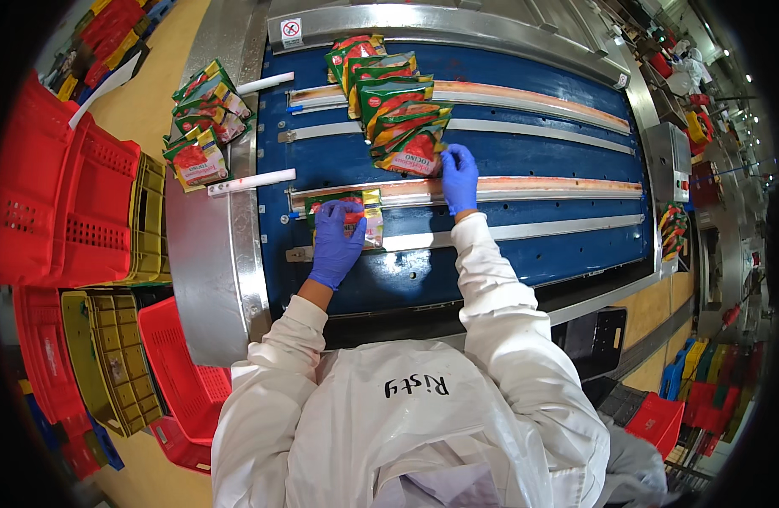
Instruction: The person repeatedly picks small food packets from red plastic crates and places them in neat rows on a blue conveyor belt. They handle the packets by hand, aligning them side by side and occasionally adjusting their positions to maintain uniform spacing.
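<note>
My left hand (pixel 337 241), in a blue glove, lies over a single green, red and yellow food pouch (pixel 373 218) placed across the near sealing bar. Its fingers are spread on the pouch, which they partly cover. Farther away, a row of overlapping pouches (pixel 396 106) of the same kind runs across the far bar on the blue machine bed (pixel 533 157). At the near right corner of this row is my gloved right hand (pixel 459 178), its fingers closed on the edge of the nearest pouch.
More pouches (pixel 205 114) lie on the steel ledge (pixel 211 279) at left, by two white bars. Red crates (pixel 68 195) and yellow crates (pixel 118 364) stand left of the machine. A control box (pixel 670 169) sits at its right end, with a black crate (pixel 597 343) below.
</note>
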`<state>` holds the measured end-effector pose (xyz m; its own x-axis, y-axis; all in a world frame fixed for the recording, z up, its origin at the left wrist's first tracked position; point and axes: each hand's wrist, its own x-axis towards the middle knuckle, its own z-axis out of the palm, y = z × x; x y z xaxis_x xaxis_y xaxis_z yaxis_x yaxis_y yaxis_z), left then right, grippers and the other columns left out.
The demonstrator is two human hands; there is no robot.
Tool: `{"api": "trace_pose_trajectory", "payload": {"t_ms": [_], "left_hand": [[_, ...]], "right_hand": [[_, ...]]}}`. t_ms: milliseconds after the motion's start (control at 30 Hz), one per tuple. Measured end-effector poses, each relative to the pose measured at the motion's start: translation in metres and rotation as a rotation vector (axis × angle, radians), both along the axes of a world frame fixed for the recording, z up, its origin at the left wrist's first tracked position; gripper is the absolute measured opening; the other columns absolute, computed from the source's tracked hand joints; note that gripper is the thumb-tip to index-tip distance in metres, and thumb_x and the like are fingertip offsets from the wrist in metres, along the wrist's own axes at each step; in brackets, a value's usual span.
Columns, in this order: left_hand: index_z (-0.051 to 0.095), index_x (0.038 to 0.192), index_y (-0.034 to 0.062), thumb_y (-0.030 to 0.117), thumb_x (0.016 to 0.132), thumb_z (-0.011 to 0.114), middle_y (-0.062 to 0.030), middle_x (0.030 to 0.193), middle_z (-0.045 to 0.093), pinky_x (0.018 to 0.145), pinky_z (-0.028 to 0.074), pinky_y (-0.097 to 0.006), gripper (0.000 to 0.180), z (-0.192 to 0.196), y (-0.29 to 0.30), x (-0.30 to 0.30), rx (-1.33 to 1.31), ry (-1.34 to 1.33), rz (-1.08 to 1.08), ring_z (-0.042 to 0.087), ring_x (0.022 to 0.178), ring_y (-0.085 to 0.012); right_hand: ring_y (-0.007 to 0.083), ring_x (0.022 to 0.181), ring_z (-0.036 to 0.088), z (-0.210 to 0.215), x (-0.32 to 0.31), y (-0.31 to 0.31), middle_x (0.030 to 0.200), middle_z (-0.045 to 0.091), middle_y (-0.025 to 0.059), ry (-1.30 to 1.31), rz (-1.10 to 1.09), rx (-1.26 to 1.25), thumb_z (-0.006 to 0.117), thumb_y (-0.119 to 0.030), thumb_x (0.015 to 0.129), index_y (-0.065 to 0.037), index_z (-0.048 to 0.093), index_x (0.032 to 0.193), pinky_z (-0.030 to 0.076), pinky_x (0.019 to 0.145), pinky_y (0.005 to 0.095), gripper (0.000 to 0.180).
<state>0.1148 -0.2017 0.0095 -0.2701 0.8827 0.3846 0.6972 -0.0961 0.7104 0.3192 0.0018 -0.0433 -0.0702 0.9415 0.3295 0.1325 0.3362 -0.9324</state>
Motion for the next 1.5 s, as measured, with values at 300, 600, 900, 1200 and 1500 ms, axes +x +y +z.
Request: {"api": "trace_pose_trajectory", "payload": {"t_ms": [300, 600, 900, 1200, 1500], "left_hand": [[0.048, 0.127, 0.0077, 0.010, 0.077, 0.072, -0.0154, 0.114, 0.055, 0.099, 0.042, -0.039, 0.055, 0.012, 0.069, 0.021, 0.127, -0.157, 0.018, 0.051, 0.112, -0.0328], [0.037, 0.139, 0.0051, 0.010, 0.074, 0.074, -0.0200, 0.140, 0.040, 0.107, 0.035, -0.043, 0.074, 0.021, 0.143, 0.026, 0.234, -0.244, 0.009, 0.039, 0.130, -0.0360], [0.044, 0.139, 0.0244, 0.040, 0.084, 0.062, -0.0066, 0.148, 0.033, 0.112, 0.013, -0.058, 0.060, -0.005, 0.157, 0.048, 0.138, 0.877, -0.088, 0.028, 0.135, -0.0363], [0.035, 0.145, 0.0322, 0.069, 0.072, 0.060, -0.0093, 0.156, 0.019, 0.108, 0.003, -0.070, 0.085, 0.008, 0.205, 0.007, -0.038, 0.711, -0.012, 0.006, 0.142, -0.0468], [0.050, 0.129, 0.0058, 0.015, 0.075, 0.081, -0.0095, 0.116, 0.057, 0.091, 0.044, -0.030, 0.063, 0.022, 0.110, 0.009, 0.083, -0.456, 0.072, 0.056, 0.104, -0.0180]], "right_hand": [[0.0123, 0.080, 0.050, 0.036, 0.006, -0.016, 0.086, 0.052, 0.0029, -0.043, 0.332, -0.023, 0.063, -0.006, 0.087, -0.002, 0.056, 0.098, 0.044, 0.073, 0.0274, 0.014], [0.0103, 0.086, 0.059, 0.038, -0.007, 0.024, 0.100, 0.065, 0.0051, 0.250, 0.462, -0.405, 0.066, -0.011, 0.088, 0.001, 0.061, 0.112, 0.048, 0.076, 0.0256, 0.027], [0.0122, 0.077, 0.062, 0.026, -0.034, 0.055, 0.096, 0.067, 0.0065, 0.438, 0.424, -0.586, 0.065, -0.011, 0.088, 0.001, 0.063, 0.110, 0.051, 0.068, 0.0270, 0.026], [0.0109, 0.072, 0.059, 0.024, -0.051, 0.067, 0.084, 0.068, 0.0069, 0.211, 0.154, -0.343, 0.070, -0.020, 0.086, -0.002, 0.067, 0.096, 0.047, 0.067, 0.0289, 0.021], [0.0072, 0.079, 0.049, 0.071, 0.005, -0.006, 0.084, 0.054, -0.0014, 0.306, 0.509, -0.261, 0.058, -0.011, 0.092, -0.004, 0.060, 0.088, 0.041, 0.072, 0.0217, 0.008]]}}
